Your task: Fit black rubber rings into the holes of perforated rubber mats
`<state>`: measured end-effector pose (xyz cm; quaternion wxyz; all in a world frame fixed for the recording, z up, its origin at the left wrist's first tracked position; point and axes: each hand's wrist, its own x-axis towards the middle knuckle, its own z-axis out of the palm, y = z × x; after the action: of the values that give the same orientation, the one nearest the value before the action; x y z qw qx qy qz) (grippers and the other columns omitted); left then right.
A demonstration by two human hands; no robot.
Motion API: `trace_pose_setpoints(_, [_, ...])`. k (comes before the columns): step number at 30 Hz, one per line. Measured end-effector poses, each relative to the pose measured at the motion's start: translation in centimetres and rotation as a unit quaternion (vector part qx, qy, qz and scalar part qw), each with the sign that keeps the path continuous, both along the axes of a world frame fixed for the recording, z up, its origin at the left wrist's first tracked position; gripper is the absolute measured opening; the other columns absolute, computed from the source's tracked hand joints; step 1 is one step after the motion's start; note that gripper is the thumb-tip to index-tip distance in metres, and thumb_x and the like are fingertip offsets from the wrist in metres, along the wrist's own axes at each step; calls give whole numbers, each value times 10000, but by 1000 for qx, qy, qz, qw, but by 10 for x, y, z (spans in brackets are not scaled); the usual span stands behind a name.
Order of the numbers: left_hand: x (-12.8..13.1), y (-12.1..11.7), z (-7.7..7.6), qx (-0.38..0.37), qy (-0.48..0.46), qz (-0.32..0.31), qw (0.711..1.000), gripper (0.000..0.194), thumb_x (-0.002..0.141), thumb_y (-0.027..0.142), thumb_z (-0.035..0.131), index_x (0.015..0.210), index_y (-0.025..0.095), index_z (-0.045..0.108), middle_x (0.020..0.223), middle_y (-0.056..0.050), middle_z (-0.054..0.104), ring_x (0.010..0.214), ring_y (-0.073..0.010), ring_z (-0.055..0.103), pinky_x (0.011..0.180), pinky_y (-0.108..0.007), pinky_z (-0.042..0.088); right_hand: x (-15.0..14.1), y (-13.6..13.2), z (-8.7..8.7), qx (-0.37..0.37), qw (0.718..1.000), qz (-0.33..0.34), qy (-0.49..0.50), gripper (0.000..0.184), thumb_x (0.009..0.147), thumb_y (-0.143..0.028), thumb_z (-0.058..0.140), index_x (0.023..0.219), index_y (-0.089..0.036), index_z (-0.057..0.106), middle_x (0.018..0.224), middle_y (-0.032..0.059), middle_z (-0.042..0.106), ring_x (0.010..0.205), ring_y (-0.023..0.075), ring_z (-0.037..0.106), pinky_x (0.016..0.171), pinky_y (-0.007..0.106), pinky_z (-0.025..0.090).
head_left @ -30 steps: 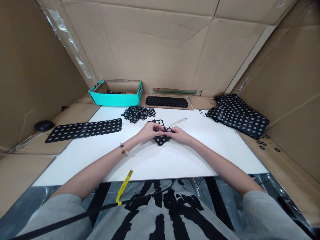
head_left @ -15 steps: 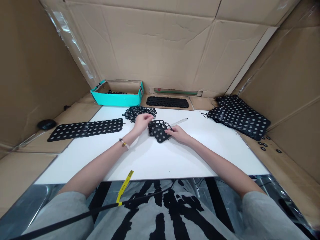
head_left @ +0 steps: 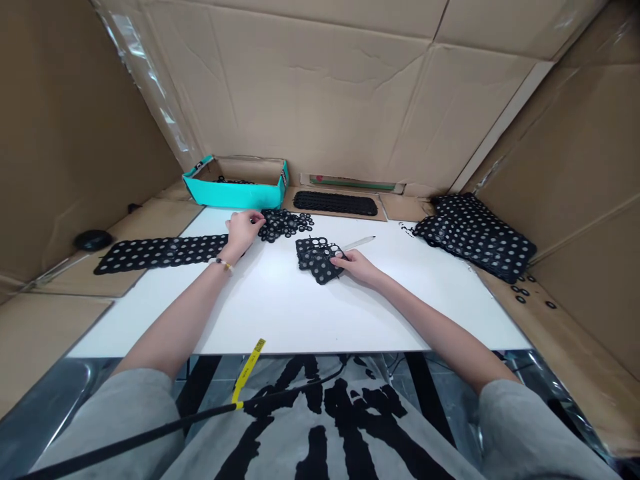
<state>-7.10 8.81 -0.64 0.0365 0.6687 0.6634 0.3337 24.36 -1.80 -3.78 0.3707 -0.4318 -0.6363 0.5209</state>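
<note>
My left hand (head_left: 243, 230) hovers at the left edge of a heap of small black rubber rings (head_left: 286, 225), with its fingers drawn together. Whether it pinches a ring is too small to tell. My right hand (head_left: 354, 267) lies on a black perforated rubber sheet (head_left: 317, 259), gripping its edge. That sheet sits folded or layered on the white tabletop (head_left: 280, 313). A long black sheet with round holes (head_left: 160, 255) lies left of my left hand.
A teal box (head_left: 235, 193) holding black rings stands at the back, next to a dark sheet (head_left: 335, 203) on cardboard. A pile of perforated sheets (head_left: 475, 237) lies at the right, with loose rings (head_left: 523, 290) nearby. A white pen (head_left: 359, 243) lies on the table. Cardboard walls surround everything.
My left hand has left the sheet and moved left and forward to the ring heap. My right hand stays on the sheet, which has barely moved.
</note>
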Motion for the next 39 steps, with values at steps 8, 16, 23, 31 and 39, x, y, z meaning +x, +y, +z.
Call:
trace_pose_setpoints(8, [-13, 6, 11, 81, 69, -160, 981, 296, 837, 416, 563, 980, 208, 716, 946, -56, 727, 902, -261, 567, 903, -395, 342, -1, 0, -2, 5, 1000, 8, -10, 400, 731, -536, 661, 649, -153, 579, 618, -19, 543, 639, 129, 462, 655, 269, 366])
trace_pose_setpoints(16, [2, 4, -1, 76, 134, -217, 964, 246, 846, 368, 530, 892, 212, 715, 983, -93, 710, 932, -279, 538, 890, -415, 356, 0, 4, -4, 1, 1000, 25, -11, 340, 747, -476, 656, 670, -152, 585, 638, -21, 551, 644, 123, 466, 649, 260, 366])
trace_pose_setpoints(23, [7, -4, 8, 100, 124, -196, 968, 286, 882, 385, 505, 909, 205, 726, 949, -112, 715, 915, -295, 543, 870, -441, 357, -1, 2, 3, -45, 998, 46, 22, 140, 689, -283, 642, 688, -149, 602, 665, -21, 588, 674, 136, 528, 686, 272, 418])
trace_pose_setpoints(31, [72, -62, 32, 88, 62, -399, 911, 304, 874, 475, 587, 984, 217, 703, 922, -54, 713, 919, -231, 568, 859, -377, 416, -1, 4, 4, -42, 997, 22, 64, 201, 679, -328, 679, 744, -144, 628, 674, -20, 605, 676, 139, 537, 681, 276, 437])
trace_pose_setpoints(39, [110, -102, 12, 30, 28, -409, 912, 250, 851, 405, 630, 1007, 224, 702, 887, -55, 703, 900, -236, 584, 787, -359, 457, 2, 0, 5, 47, 996, 73, -12, 343, 757, -481, 658, 714, -144, 621, 594, -40, 522, 588, 106, 424, 594, 252, 324])
